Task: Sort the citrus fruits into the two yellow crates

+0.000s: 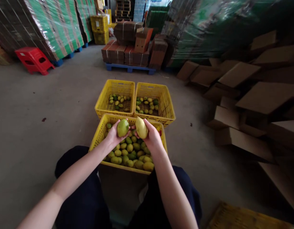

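Observation:
A green mango [123,128] rests in my left hand [112,135], whose fingers curl around it. My right hand [153,135] grips a paler yellow mango [141,128], held upright beside the green one with a small gap between them. Both hands are over the near yellow crate [127,169], which holds many green and yellowish mangoes [130,148]. Just beyond it, side by side, stand a left yellow crate [99,105] and a right yellow crate [169,105]. Each of these has a thin layer of mangoes on its floor.
Flattened and folded cartons [244,136] are heaped along the right. A blue pallet [130,68] with bundled cardboard stands ahead. A red stool [33,60] sits at the left, near wrapped green stacks [56,28]. Part of another yellow crate [247,218] shows at lower right.

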`<state>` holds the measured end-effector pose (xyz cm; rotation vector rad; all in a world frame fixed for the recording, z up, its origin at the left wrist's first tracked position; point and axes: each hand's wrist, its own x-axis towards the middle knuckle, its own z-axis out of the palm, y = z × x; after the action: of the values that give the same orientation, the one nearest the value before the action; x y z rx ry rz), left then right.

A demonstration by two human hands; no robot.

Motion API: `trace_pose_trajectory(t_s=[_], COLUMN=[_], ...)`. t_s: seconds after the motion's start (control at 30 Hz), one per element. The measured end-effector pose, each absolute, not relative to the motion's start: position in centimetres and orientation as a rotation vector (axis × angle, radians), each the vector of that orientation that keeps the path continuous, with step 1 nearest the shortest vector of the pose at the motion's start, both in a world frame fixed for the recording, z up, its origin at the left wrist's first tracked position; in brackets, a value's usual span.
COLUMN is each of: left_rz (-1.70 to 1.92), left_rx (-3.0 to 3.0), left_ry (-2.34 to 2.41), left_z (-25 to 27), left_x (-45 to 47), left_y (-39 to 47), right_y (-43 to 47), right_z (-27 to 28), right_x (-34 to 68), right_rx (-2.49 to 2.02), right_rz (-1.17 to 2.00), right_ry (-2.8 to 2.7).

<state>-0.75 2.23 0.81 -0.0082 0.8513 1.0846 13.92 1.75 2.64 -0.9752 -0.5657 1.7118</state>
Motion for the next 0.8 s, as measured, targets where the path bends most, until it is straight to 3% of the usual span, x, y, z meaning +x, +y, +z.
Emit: trace_pose_trajectory(t_s=[0.8], left_rz=[1.200], left_rx=[0.313], left_ry=[0.714], left_z=[0.4], left_x=[0.1], left_y=[1.9], right_y=[1.9], right_z=[2.2], right_x=[15.1], right_rx=[-1.110], right_rz=[1.685], right_ry=[-0.217])
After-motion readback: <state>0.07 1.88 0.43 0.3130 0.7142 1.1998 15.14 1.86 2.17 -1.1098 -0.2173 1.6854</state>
